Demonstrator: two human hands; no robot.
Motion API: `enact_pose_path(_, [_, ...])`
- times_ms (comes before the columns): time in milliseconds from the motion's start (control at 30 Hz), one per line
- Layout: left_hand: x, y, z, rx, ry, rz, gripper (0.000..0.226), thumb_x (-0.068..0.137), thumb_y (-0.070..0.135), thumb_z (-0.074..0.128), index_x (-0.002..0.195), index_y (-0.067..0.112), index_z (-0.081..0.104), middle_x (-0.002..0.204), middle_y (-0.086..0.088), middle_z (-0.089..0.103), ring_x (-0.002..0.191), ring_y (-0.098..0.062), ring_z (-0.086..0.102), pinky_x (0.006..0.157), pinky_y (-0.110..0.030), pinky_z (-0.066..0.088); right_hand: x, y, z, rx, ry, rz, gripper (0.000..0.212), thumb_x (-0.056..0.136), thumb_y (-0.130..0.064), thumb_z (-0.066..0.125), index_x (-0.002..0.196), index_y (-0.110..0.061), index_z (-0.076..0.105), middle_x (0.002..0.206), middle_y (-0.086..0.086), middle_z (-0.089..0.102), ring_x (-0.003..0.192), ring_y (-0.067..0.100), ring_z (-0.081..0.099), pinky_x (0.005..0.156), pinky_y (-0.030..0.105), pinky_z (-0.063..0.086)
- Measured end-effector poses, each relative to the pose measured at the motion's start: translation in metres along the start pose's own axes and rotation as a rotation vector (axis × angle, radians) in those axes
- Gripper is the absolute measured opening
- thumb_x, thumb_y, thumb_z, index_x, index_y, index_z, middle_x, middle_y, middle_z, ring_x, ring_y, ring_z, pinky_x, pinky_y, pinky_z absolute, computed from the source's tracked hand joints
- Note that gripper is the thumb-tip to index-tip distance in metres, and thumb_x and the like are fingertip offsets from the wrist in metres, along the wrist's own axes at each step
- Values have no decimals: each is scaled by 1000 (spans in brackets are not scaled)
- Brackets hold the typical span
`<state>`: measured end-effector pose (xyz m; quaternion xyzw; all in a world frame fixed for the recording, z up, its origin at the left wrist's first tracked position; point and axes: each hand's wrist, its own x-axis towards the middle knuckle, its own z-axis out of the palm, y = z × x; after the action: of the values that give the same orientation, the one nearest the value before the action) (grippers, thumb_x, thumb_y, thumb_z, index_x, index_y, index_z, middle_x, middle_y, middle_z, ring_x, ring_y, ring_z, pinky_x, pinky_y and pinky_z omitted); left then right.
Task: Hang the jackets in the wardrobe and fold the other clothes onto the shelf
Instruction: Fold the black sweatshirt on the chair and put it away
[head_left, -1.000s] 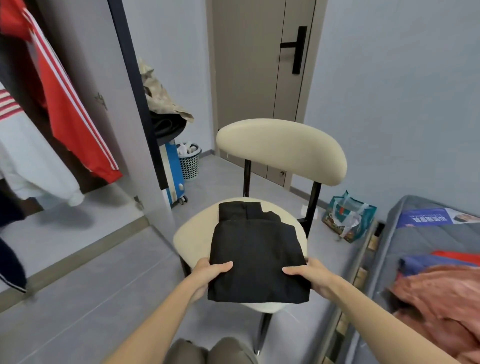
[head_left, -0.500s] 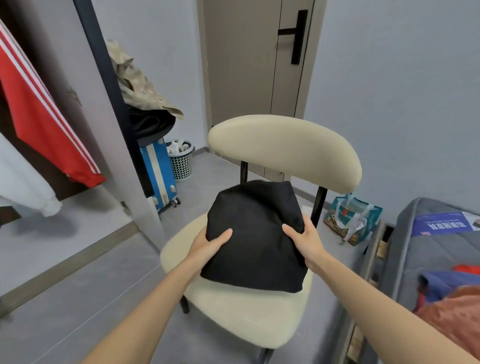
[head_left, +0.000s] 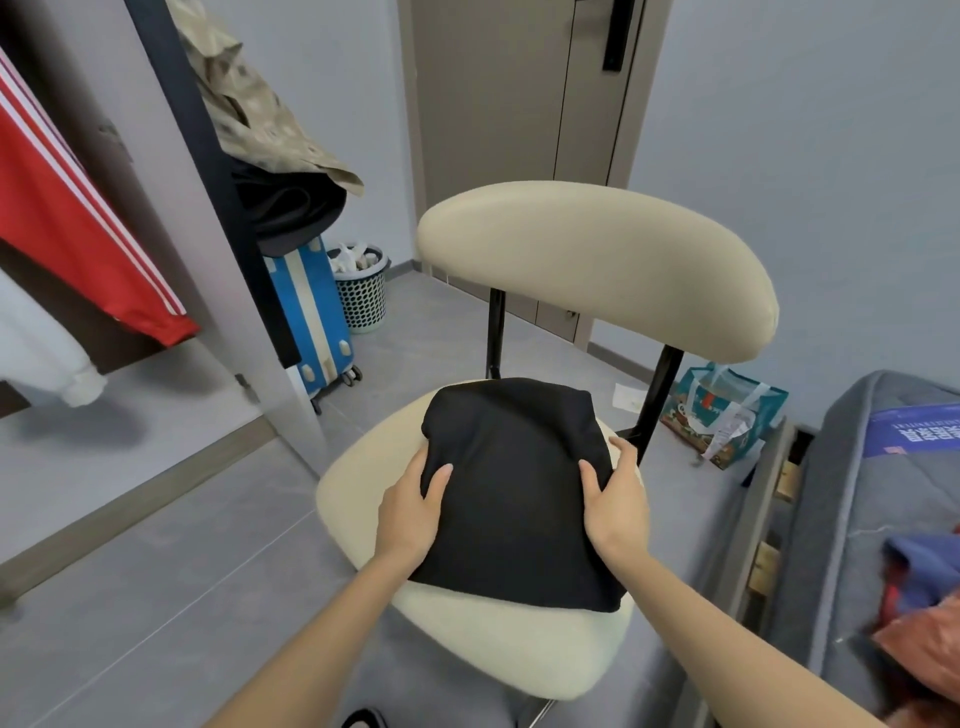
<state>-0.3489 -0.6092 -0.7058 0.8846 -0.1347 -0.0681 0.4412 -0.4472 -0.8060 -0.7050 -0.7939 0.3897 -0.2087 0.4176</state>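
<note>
The folded garment (head_left: 511, 493) lies on the chair (head_left: 519, 644) seat between the left hand (head_left: 410, 512) and right hand (head_left: 618, 506), with the suitcase (head_left: 311, 312) and basket (head_left: 361, 296) behind on the left, and the bag (head_left: 727, 415) and bed (head_left: 857, 493) on the right.

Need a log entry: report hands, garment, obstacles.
Left hand, right hand gripping folded black garment by its sides. Garment above chair seat. Nothing visibly blocking.

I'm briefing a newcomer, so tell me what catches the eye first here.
A folded black garment is at the centre, above the seat of the cream chair, gripped at its sides by the left hand and the right hand. At the far left a red jacket with white stripes hangs in the wardrobe.
</note>
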Motion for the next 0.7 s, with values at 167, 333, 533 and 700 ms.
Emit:
enact_pose_path(167, [2,-1,-3,-140,-82,-314,57,95,55,45,139,18,46,135,-2,56,121,-26,53,106,-41,42,-13,-2,-3,-162,-60,-86,56,98,-33,50,147,-33,22,143,7,40,119,29,51,96,44,44])
enact_pose_path(333, [3,12,-11,-248,-94,-143,46,97,44,49,138,22,48,130,6,57,119,-18,54,101,-31,43,-16,-6,-4,6,-132,136,51,97,-39,50,139,-13,36,127,5,58,114,30,56,93,40,44])
enact_pose_path(533, [25,28,-8,-221,58,-7,49,99,39,45,145,21,41,142,2,50,131,-20,46,109,-35,34,2,-24,-13,136,-14,-5,42,102,-31,43,141,-16,41,133,4,56,120,27,53,104,45,43])
enact_pose_path(700, [31,18,5,75,77,-151,57,100,36,45,152,24,25,150,-3,39,132,-25,43,106,-41,39,10,-16,0,-140,-135,58,55,103,-22,40,154,-22,17,153,10,29,137,33,33,112,44,29])
